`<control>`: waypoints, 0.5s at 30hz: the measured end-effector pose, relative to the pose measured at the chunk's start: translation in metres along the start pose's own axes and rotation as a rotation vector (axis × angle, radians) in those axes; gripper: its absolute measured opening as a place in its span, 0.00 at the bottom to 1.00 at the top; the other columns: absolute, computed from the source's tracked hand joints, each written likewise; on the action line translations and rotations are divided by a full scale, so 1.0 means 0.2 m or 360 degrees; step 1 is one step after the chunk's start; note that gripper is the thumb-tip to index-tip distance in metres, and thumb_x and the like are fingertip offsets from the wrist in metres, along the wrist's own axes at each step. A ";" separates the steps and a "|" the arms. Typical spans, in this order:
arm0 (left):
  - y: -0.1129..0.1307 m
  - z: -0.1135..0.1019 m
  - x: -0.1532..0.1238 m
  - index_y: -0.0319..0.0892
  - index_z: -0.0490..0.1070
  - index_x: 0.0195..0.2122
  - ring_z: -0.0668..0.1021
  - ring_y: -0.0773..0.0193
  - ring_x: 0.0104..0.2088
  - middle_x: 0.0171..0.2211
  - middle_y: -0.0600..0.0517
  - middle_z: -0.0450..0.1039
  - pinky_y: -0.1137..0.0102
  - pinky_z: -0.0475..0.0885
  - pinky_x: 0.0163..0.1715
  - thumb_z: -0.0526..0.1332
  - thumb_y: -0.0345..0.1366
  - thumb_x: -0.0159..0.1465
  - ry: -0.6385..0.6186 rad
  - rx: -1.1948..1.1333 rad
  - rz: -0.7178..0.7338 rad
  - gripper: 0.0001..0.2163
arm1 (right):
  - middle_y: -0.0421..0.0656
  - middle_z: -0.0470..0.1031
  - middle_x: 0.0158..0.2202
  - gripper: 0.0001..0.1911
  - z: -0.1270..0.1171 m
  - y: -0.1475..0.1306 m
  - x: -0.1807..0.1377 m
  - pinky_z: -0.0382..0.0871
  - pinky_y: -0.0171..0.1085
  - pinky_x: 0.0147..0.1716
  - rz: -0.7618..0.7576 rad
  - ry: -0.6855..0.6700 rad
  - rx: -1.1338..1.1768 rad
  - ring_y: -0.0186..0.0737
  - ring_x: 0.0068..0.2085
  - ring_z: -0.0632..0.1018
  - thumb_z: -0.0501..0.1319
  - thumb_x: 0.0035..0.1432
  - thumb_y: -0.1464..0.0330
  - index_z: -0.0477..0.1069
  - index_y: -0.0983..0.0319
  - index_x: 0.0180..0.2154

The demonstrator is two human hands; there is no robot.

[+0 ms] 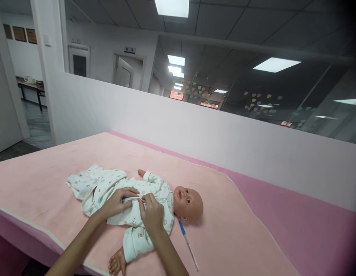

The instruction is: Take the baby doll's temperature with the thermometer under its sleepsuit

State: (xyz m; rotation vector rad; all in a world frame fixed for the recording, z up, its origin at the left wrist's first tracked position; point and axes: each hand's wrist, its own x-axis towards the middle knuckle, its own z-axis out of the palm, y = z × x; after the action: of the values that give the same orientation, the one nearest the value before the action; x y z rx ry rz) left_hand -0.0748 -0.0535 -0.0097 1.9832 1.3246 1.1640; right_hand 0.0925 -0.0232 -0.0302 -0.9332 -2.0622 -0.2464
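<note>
A baby doll lies on its back on a pink mat, its head toward the right. It wears white patterned pajamas, a top and trousers with small coloured prints. My left hand is at the doll's waist, fingers closed on the front of the top. Close beside it my right hand pinches the same cloth at the belly. The fingertips of both hands nearly meet; the exact bit of fabric between them is too small to make out. One doll hand pokes from the near sleeve.
The pink mat covers a table with a darker pink surface. A thin blue-capped stick, like a thermometer, lies near the doll's head. A white low wall with glass above runs behind; a doorway is at left.
</note>
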 end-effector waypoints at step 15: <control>0.01 0.04 0.00 0.42 0.69 0.36 0.73 0.61 0.38 0.34 0.51 0.72 0.68 0.68 0.40 0.51 0.26 0.52 0.0195 0.0035 0.0102 0.13 | 0.38 0.69 0.25 0.13 0.02 0.01 -0.01 0.50 0.32 0.20 0.0013 0.0000 -0.0088 0.32 0.22 0.70 0.48 0.62 0.64 0.66 0.59 0.30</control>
State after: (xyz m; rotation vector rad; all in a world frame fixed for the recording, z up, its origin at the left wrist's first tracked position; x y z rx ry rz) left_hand -0.0663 -0.0547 -0.0127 2.0118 1.3476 1.3250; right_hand 0.0926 -0.0207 -0.0346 -0.9749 -2.0600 -0.3006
